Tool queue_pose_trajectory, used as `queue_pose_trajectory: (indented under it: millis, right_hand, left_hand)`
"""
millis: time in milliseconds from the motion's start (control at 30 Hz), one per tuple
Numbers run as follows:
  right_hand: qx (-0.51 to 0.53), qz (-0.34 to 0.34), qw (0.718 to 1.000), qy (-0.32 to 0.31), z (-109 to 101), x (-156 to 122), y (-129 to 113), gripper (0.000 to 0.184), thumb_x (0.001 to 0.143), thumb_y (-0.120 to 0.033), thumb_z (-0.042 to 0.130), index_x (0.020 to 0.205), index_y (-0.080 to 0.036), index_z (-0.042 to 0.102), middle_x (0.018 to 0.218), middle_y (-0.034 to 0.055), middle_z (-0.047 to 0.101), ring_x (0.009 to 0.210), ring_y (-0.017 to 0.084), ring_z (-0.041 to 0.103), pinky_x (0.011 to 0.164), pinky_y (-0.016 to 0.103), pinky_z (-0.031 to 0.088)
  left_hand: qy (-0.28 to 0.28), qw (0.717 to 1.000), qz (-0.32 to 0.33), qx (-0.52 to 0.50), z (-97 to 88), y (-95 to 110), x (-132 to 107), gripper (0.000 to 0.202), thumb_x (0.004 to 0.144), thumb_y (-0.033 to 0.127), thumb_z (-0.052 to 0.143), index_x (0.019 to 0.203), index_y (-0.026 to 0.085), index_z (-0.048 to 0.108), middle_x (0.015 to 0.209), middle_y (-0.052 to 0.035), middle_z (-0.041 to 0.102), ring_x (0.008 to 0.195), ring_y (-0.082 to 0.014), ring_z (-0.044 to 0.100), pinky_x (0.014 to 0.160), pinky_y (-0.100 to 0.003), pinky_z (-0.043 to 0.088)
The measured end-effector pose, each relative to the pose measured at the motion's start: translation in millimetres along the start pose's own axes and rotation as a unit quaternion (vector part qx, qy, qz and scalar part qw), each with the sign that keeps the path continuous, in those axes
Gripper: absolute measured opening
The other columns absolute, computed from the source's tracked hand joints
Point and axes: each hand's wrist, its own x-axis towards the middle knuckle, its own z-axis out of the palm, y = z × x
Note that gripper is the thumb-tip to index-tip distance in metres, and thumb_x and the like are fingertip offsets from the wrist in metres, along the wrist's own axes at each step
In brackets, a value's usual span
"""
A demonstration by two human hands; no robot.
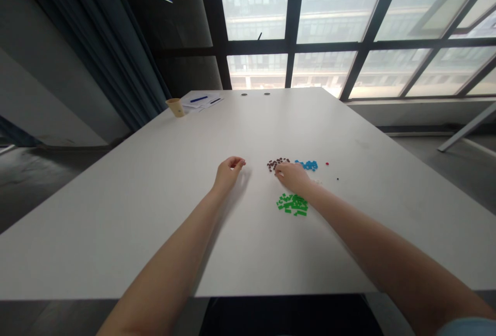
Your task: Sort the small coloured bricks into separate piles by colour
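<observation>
My left hand (230, 169) hovers over the middle of the white table, left of the loose pieces. Its thumb and fingertips come together in a pinch; anything between them is too small to make out. My right hand (293, 176) reaches down at the front edge of a pile of small dark brown pieces (274, 163), fingers curled together, their grip partly hidden. Just behind that hand lies a cluster of small blue pieces (310, 165). Nearer to me, below the right wrist, is a spread of small green blocks (290, 204), some long and some short.
One tiny red piece (327, 164) and a tiny black piece (338, 179) lie to the right on the white table (155, 212). At the far left stand a tan paper cup (176, 108) and papers with a blue pen (199, 99). Windows rise beyond the far edge.
</observation>
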Motion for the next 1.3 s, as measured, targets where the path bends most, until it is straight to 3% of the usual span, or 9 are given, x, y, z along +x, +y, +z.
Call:
queue_pose_trajectory:
  millis: [233, 367, 467, 567, 700, 833, 1100, 1300]
  right_hand:
    - [-0.009, 0.042, 0.998, 0.034, 4, 11, -4, 0.023, 0.082, -0.018, 0.041, 0.087, -0.021, 0.064, 0.093, 0.006, 0.065, 0.085, 0.017, 0.057, 0.075, 0.028, 0.033]
    - [0.021, 0.039, 0.996, 0.08, -1, 0, 4, 0.022, 0.082, -0.02, 0.04, 0.087, -0.019, 0.062, 0.09, 0.0058, 0.064, 0.079, 0.016, 0.056, 0.07, 0.026, 0.034]
    - [0.049, 0.043, 0.993, 0.095, -3, -16, 15, 0.019, 0.077, -0.019, 0.044, 0.083, -0.019, 0.061, 0.082, 0.0046, 0.063, 0.072, 0.015, 0.054, 0.065, 0.024, 0.034]
    - [0.081, 0.07, 0.989, 0.097, -5, -33, 33, 0.017, 0.073, -0.021, 0.045, 0.08, -0.02, 0.061, 0.07, 0.002, 0.059, 0.062, 0.013, 0.049, 0.06, 0.023, 0.032]
    - [0.165, 0.129, 0.973, 0.099, -13, -44, 56, 0.019, 0.072, -0.03, 0.047, 0.076, -0.018, 0.061, 0.051, -0.0036, 0.043, 0.049, 0.011, 0.039, 0.051, 0.023, 0.029]
    - [0.194, 0.154, 0.963, 0.102, -22, -43, 67, 0.026, 0.071, -0.036, 0.046, 0.076, -0.016, 0.062, 0.046, -0.006, 0.032, 0.045, 0.01, 0.033, 0.047, 0.023, 0.023]
    - [0.184, 0.131, 0.97, 0.089, -24, -44, 69, 0.026, 0.071, -0.036, 0.045, 0.074, -0.016, 0.062, 0.046, -0.006, 0.031, 0.046, 0.009, 0.031, 0.047, 0.022, 0.024]
    - [0.178, 0.125, 0.972, 0.09, -26, -45, 67, 0.026, 0.071, -0.036, 0.045, 0.074, -0.016, 0.062, 0.046, -0.0055, 0.033, 0.046, 0.009, 0.032, 0.048, 0.023, 0.023]
  left_hand:
    - [0.009, 1.0, 0.004, 0.014, -1.8, -1, 2, 0.029, 0.074, 0.04, 0.047, 0.081, 0.015, 0.061, 0.081, -0.0064, 0.066, 0.07, -0.0157, 0.056, 0.07, -0.029, 0.044]
    - [0.031, 0.997, 0.004, 0.071, -19.7, -7, 9, 0.024, 0.073, 0.03, 0.045, 0.083, 0.017, 0.063, 0.086, -0.0073, 0.066, 0.072, -0.0169, 0.058, 0.072, -0.03, 0.044]
    - [-0.018, 0.983, -0.004, 0.181, -35.6, -15, 13, 0.015, 0.064, 0.019, 0.052, 0.071, 0.019, 0.066, 0.083, -0.0087, 0.067, 0.075, -0.0207, 0.059, 0.075, -0.032, 0.043]
    - [-0.073, 0.967, -0.037, 0.242, -42.1, -22, 14, 0.01, 0.058, 0.016, 0.056, 0.058, 0.019, 0.066, 0.069, -0.0085, 0.067, 0.068, -0.0222, 0.06, 0.068, -0.032, 0.043]
    - [-0.096, 0.961, -0.065, 0.252, -40.8, -23, 12, 0.008, 0.055, 0.016, 0.058, 0.054, 0.019, 0.065, 0.058, -0.0062, 0.064, 0.057, -0.0199, 0.057, 0.059, -0.03, 0.042]
    - [-0.103, 0.947, -0.076, 0.295, -40.3, -18, 12, 0.006, 0.056, 0.016, 0.058, 0.053, 0.019, 0.062, 0.059, -0.0065, 0.064, 0.059, -0.0206, 0.057, 0.058, -0.029, 0.041]
    - [-0.116, 0.916, -0.04, 0.382, -33.2, -8, 7, 0.01, 0.063, 0.017, 0.051, 0.056, 0.018, 0.057, 0.066, -0.0084, 0.064, 0.066, -0.0204, 0.058, 0.061, -0.027, 0.039]
    - [-0.111, 0.92, -0.043, 0.374, -32.1, 1, 4, 0.005, 0.064, 0.017, 0.05, 0.063, 0.017, 0.055, 0.065, -0.0057, 0.061, 0.062, -0.0175, 0.056, 0.058, -0.025, 0.038]
